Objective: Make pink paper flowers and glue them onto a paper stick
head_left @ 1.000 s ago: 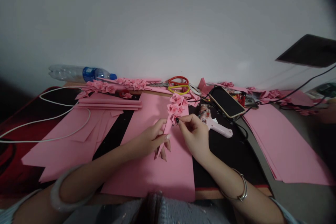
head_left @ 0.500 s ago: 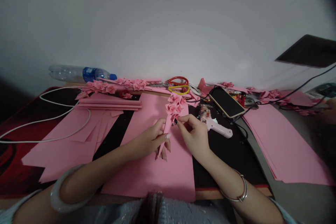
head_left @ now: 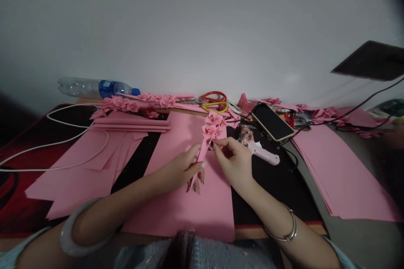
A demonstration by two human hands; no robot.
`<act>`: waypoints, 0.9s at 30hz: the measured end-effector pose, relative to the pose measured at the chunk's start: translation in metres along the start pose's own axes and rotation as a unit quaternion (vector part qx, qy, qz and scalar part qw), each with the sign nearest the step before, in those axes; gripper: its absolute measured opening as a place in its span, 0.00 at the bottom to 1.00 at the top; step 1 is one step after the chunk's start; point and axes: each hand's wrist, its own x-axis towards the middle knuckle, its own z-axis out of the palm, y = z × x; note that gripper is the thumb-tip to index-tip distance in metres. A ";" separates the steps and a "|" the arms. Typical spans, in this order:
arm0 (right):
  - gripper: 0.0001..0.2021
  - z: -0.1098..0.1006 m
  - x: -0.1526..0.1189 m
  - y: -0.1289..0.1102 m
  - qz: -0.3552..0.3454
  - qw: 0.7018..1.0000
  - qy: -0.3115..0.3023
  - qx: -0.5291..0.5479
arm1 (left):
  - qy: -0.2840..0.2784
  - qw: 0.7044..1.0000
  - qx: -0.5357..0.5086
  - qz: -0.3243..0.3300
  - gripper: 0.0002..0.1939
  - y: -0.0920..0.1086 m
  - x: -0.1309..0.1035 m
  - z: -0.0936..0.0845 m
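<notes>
My left hand (head_left: 186, 168) is closed around the stem of a pink paper flower stalk (head_left: 202, 157), held tilted over a large pink paper sheet (head_left: 176, 214). Folded pink paper blossoms (head_left: 213, 124) cluster along the stalk's upper end. My right hand (head_left: 233, 159) pinches at the lower edge of that cluster, thumb and forefinger together. Its fingertips hide most of what they grip, which looks like a small pink paper blossom at the stalk. Just right of my right hand lies a glue gun (head_left: 264, 152) with a pale handle.
Loose pink sheets (head_left: 78, 176) and rolled pink paper (head_left: 132, 125) lie left, crossed by a white cable (head_left: 63, 169). Scissors (head_left: 214, 101), a bottle (head_left: 94, 88) and finished stalks line the wall. A phone (head_left: 273, 122) and a paper stack (head_left: 341, 176) are right.
The flower stalk has shifted slightly right at its top and leans a little more. Both hands keep their hold, almost unmoved.
</notes>
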 end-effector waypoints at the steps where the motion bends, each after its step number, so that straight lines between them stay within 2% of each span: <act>1: 0.04 -0.001 0.001 -0.001 -0.002 1.000 -0.007 -0.002 | -0.001 1.000 0.002 0.002 0.07 0.001 0.000 0.000; 6: 0.05 -0.003 0.003 -0.003 -0.009 0.999 -0.035 -0.015 | 0.000 1.000 0.016 -0.005 0.15 0.003 0.000 0.001; 15: 0.05 -0.003 0.004 -0.002 -0.023 0.999 -0.030 -0.015 | 0.003 1.000 -0.001 0.003 0.33 0.005 -0.002 0.002; 27: 0.05 -0.001 0.001 0.001 -0.004 1.000 -0.017 -0.027 | 0.003 1.000 -0.021 0.008 0.37 0.000 -0.001 0.002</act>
